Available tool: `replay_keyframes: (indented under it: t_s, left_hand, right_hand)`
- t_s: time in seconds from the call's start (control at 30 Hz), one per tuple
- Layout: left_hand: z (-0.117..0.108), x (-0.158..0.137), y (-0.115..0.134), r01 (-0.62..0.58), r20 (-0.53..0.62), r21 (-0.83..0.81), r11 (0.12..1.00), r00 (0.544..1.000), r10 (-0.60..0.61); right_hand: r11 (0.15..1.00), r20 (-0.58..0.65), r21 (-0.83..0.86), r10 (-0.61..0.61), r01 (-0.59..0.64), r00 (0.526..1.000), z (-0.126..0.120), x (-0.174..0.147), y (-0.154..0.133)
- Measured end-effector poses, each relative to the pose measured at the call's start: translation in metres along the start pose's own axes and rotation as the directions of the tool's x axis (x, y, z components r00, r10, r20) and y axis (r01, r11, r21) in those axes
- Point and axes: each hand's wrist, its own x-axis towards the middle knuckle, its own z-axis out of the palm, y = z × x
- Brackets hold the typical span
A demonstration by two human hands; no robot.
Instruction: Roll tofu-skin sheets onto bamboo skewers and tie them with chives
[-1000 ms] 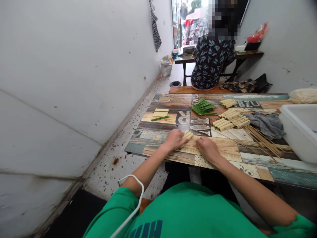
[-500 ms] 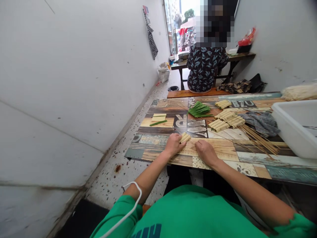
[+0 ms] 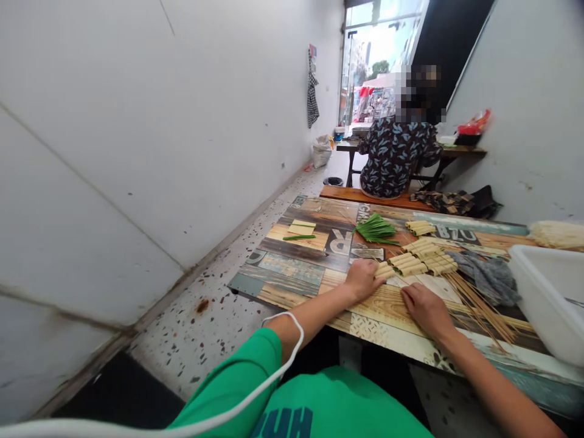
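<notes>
My left hand [image 3: 364,280] is closed on a small set of pale yellow tofu-skin rolls [image 3: 385,271], side by side at the near edge of the piled rolls. My right hand [image 3: 424,306] is low over the tabletop just to the right, fingers pinched; what they hold, if anything, is too small to make out. Several more sets of tofu-skin rolls [image 3: 426,250] lie beyond both hands. Behind them is a bundle of cut green chives [image 3: 375,229]. A flat yellow tofu-skin sheet [image 3: 302,227] lies to the left, with a green strip [image 3: 298,237] beside it.
Thin wooden skewers [image 3: 486,311] fan out to the right, beside a crumpled grey cloth [image 3: 495,278]. A white plastic tub [image 3: 524,298] stands at the table's right. Ahead, a person in a leaf-patterned shirt [image 3: 396,155] sits on a bench, back turned. A wall runs along the left.
My left hand has carried the tofu-skin rolls rightward, up against the piled sets. My right hand has also shifted right. The camera view has turned and tilted a little.
</notes>
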Motion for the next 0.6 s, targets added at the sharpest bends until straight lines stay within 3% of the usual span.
replay_keyframes:
  t_s: [0.07, 0.13, 0.23, 0.37, 0.43, 0.6]
  left_hand:
    - [-0.005, -0.009, -0.013, -0.048, -0.001, -0.017, 0.999, 0.999, 0.048]
    - [-0.023, -0.021, -0.042, -0.049, 0.014, 0.05, 0.998, 0.999, 0.048]
    - [-0.066, -0.04, -0.105, 0.121, -0.017, 0.229, 0.966, 0.993, -0.121]
    - [-0.118, -0.052, -0.177, 0.349, -0.125, 0.349, 0.87, 0.937, -0.326]
    - [-0.129, -0.049, -0.195, 0.371, -0.106, 0.365, 0.854, 0.928, -0.358]
    - [-0.122, -0.033, -0.205, 0.353, -0.019, 0.411, 0.84, 0.925, -0.38]
  right_hand:
    - [1.0, 0.0, -0.028, 0.014, -0.014, 1.0, -0.008, 0.007, 0.001]
    - [1.0, -0.017, -0.003, 0.014, -0.014, 1.0, -0.014, 0.03, -0.005]
    - [0.99, 0.064, 0.12, -0.084, 0.076, 0.994, -0.009, 0.095, -0.03]
    - [0.964, 0.271, 0.221, -0.21, 0.151, 0.939, 0.025, 0.2, -0.089]
    - [0.975, 0.366, 0.18, -0.193, 0.134, 0.91, 0.044, 0.241, -0.12]
    - [0.991, 0.387, 0.085, -0.128, 0.103, 0.913, 0.078, 0.297, -0.166]
